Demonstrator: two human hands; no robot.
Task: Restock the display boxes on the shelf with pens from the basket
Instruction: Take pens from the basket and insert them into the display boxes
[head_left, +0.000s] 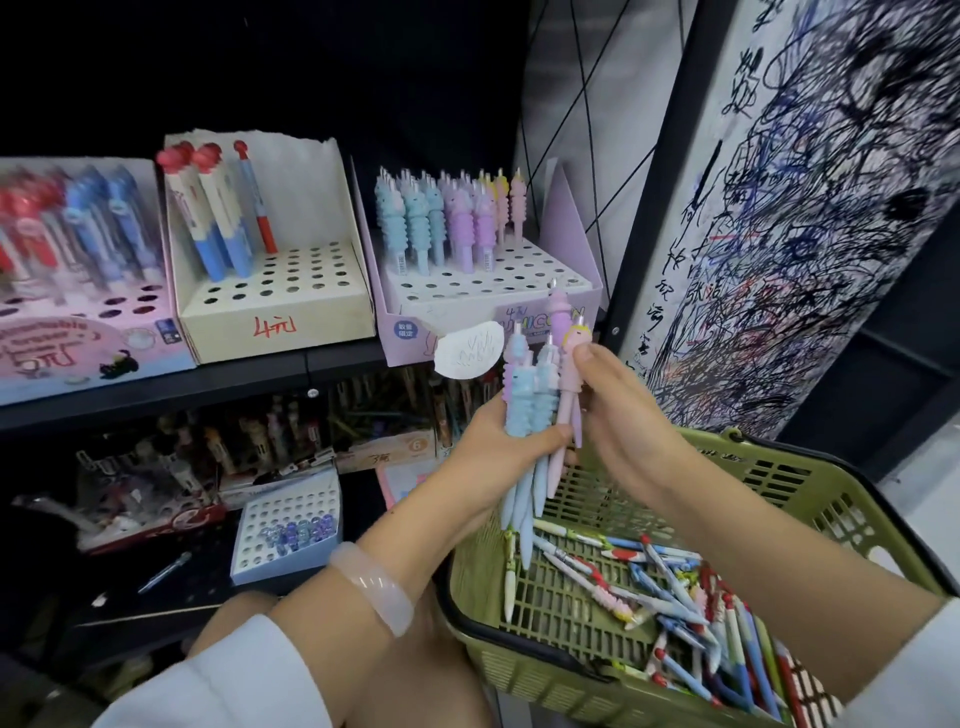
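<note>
Pens sit bunched in my left hand at the middle of the frame, just above the basket at lower right. I see only the head view. My left fingers are curled round the lower barrels of the bunch, tips pointing down. My right hand pinches one pink pen near its top, thumb pressed on the soft moulded figure.

These pens have ribbed, rubbery-looking animal tops in pale blue, lilac and pink, with slim smooth barrels. They match the ones standing in the lilac display box at centre right of the shelf. That cardboard box has a white top punched with round holes; its back rows are filled, its front rows open. I judge the restocking partly done, with this bunch not yet placed.

At upper centre, a cream box holds only three thick red-capped pens in its left corner, most holes bare. A pink box at far left is fuller, front holes open.

The basket is olive-green plastic lattice with a dark rim, and many mixed loose pens lie in it, so much work looks left.

A pale, glossy bangle circles my left wrist.
</note>
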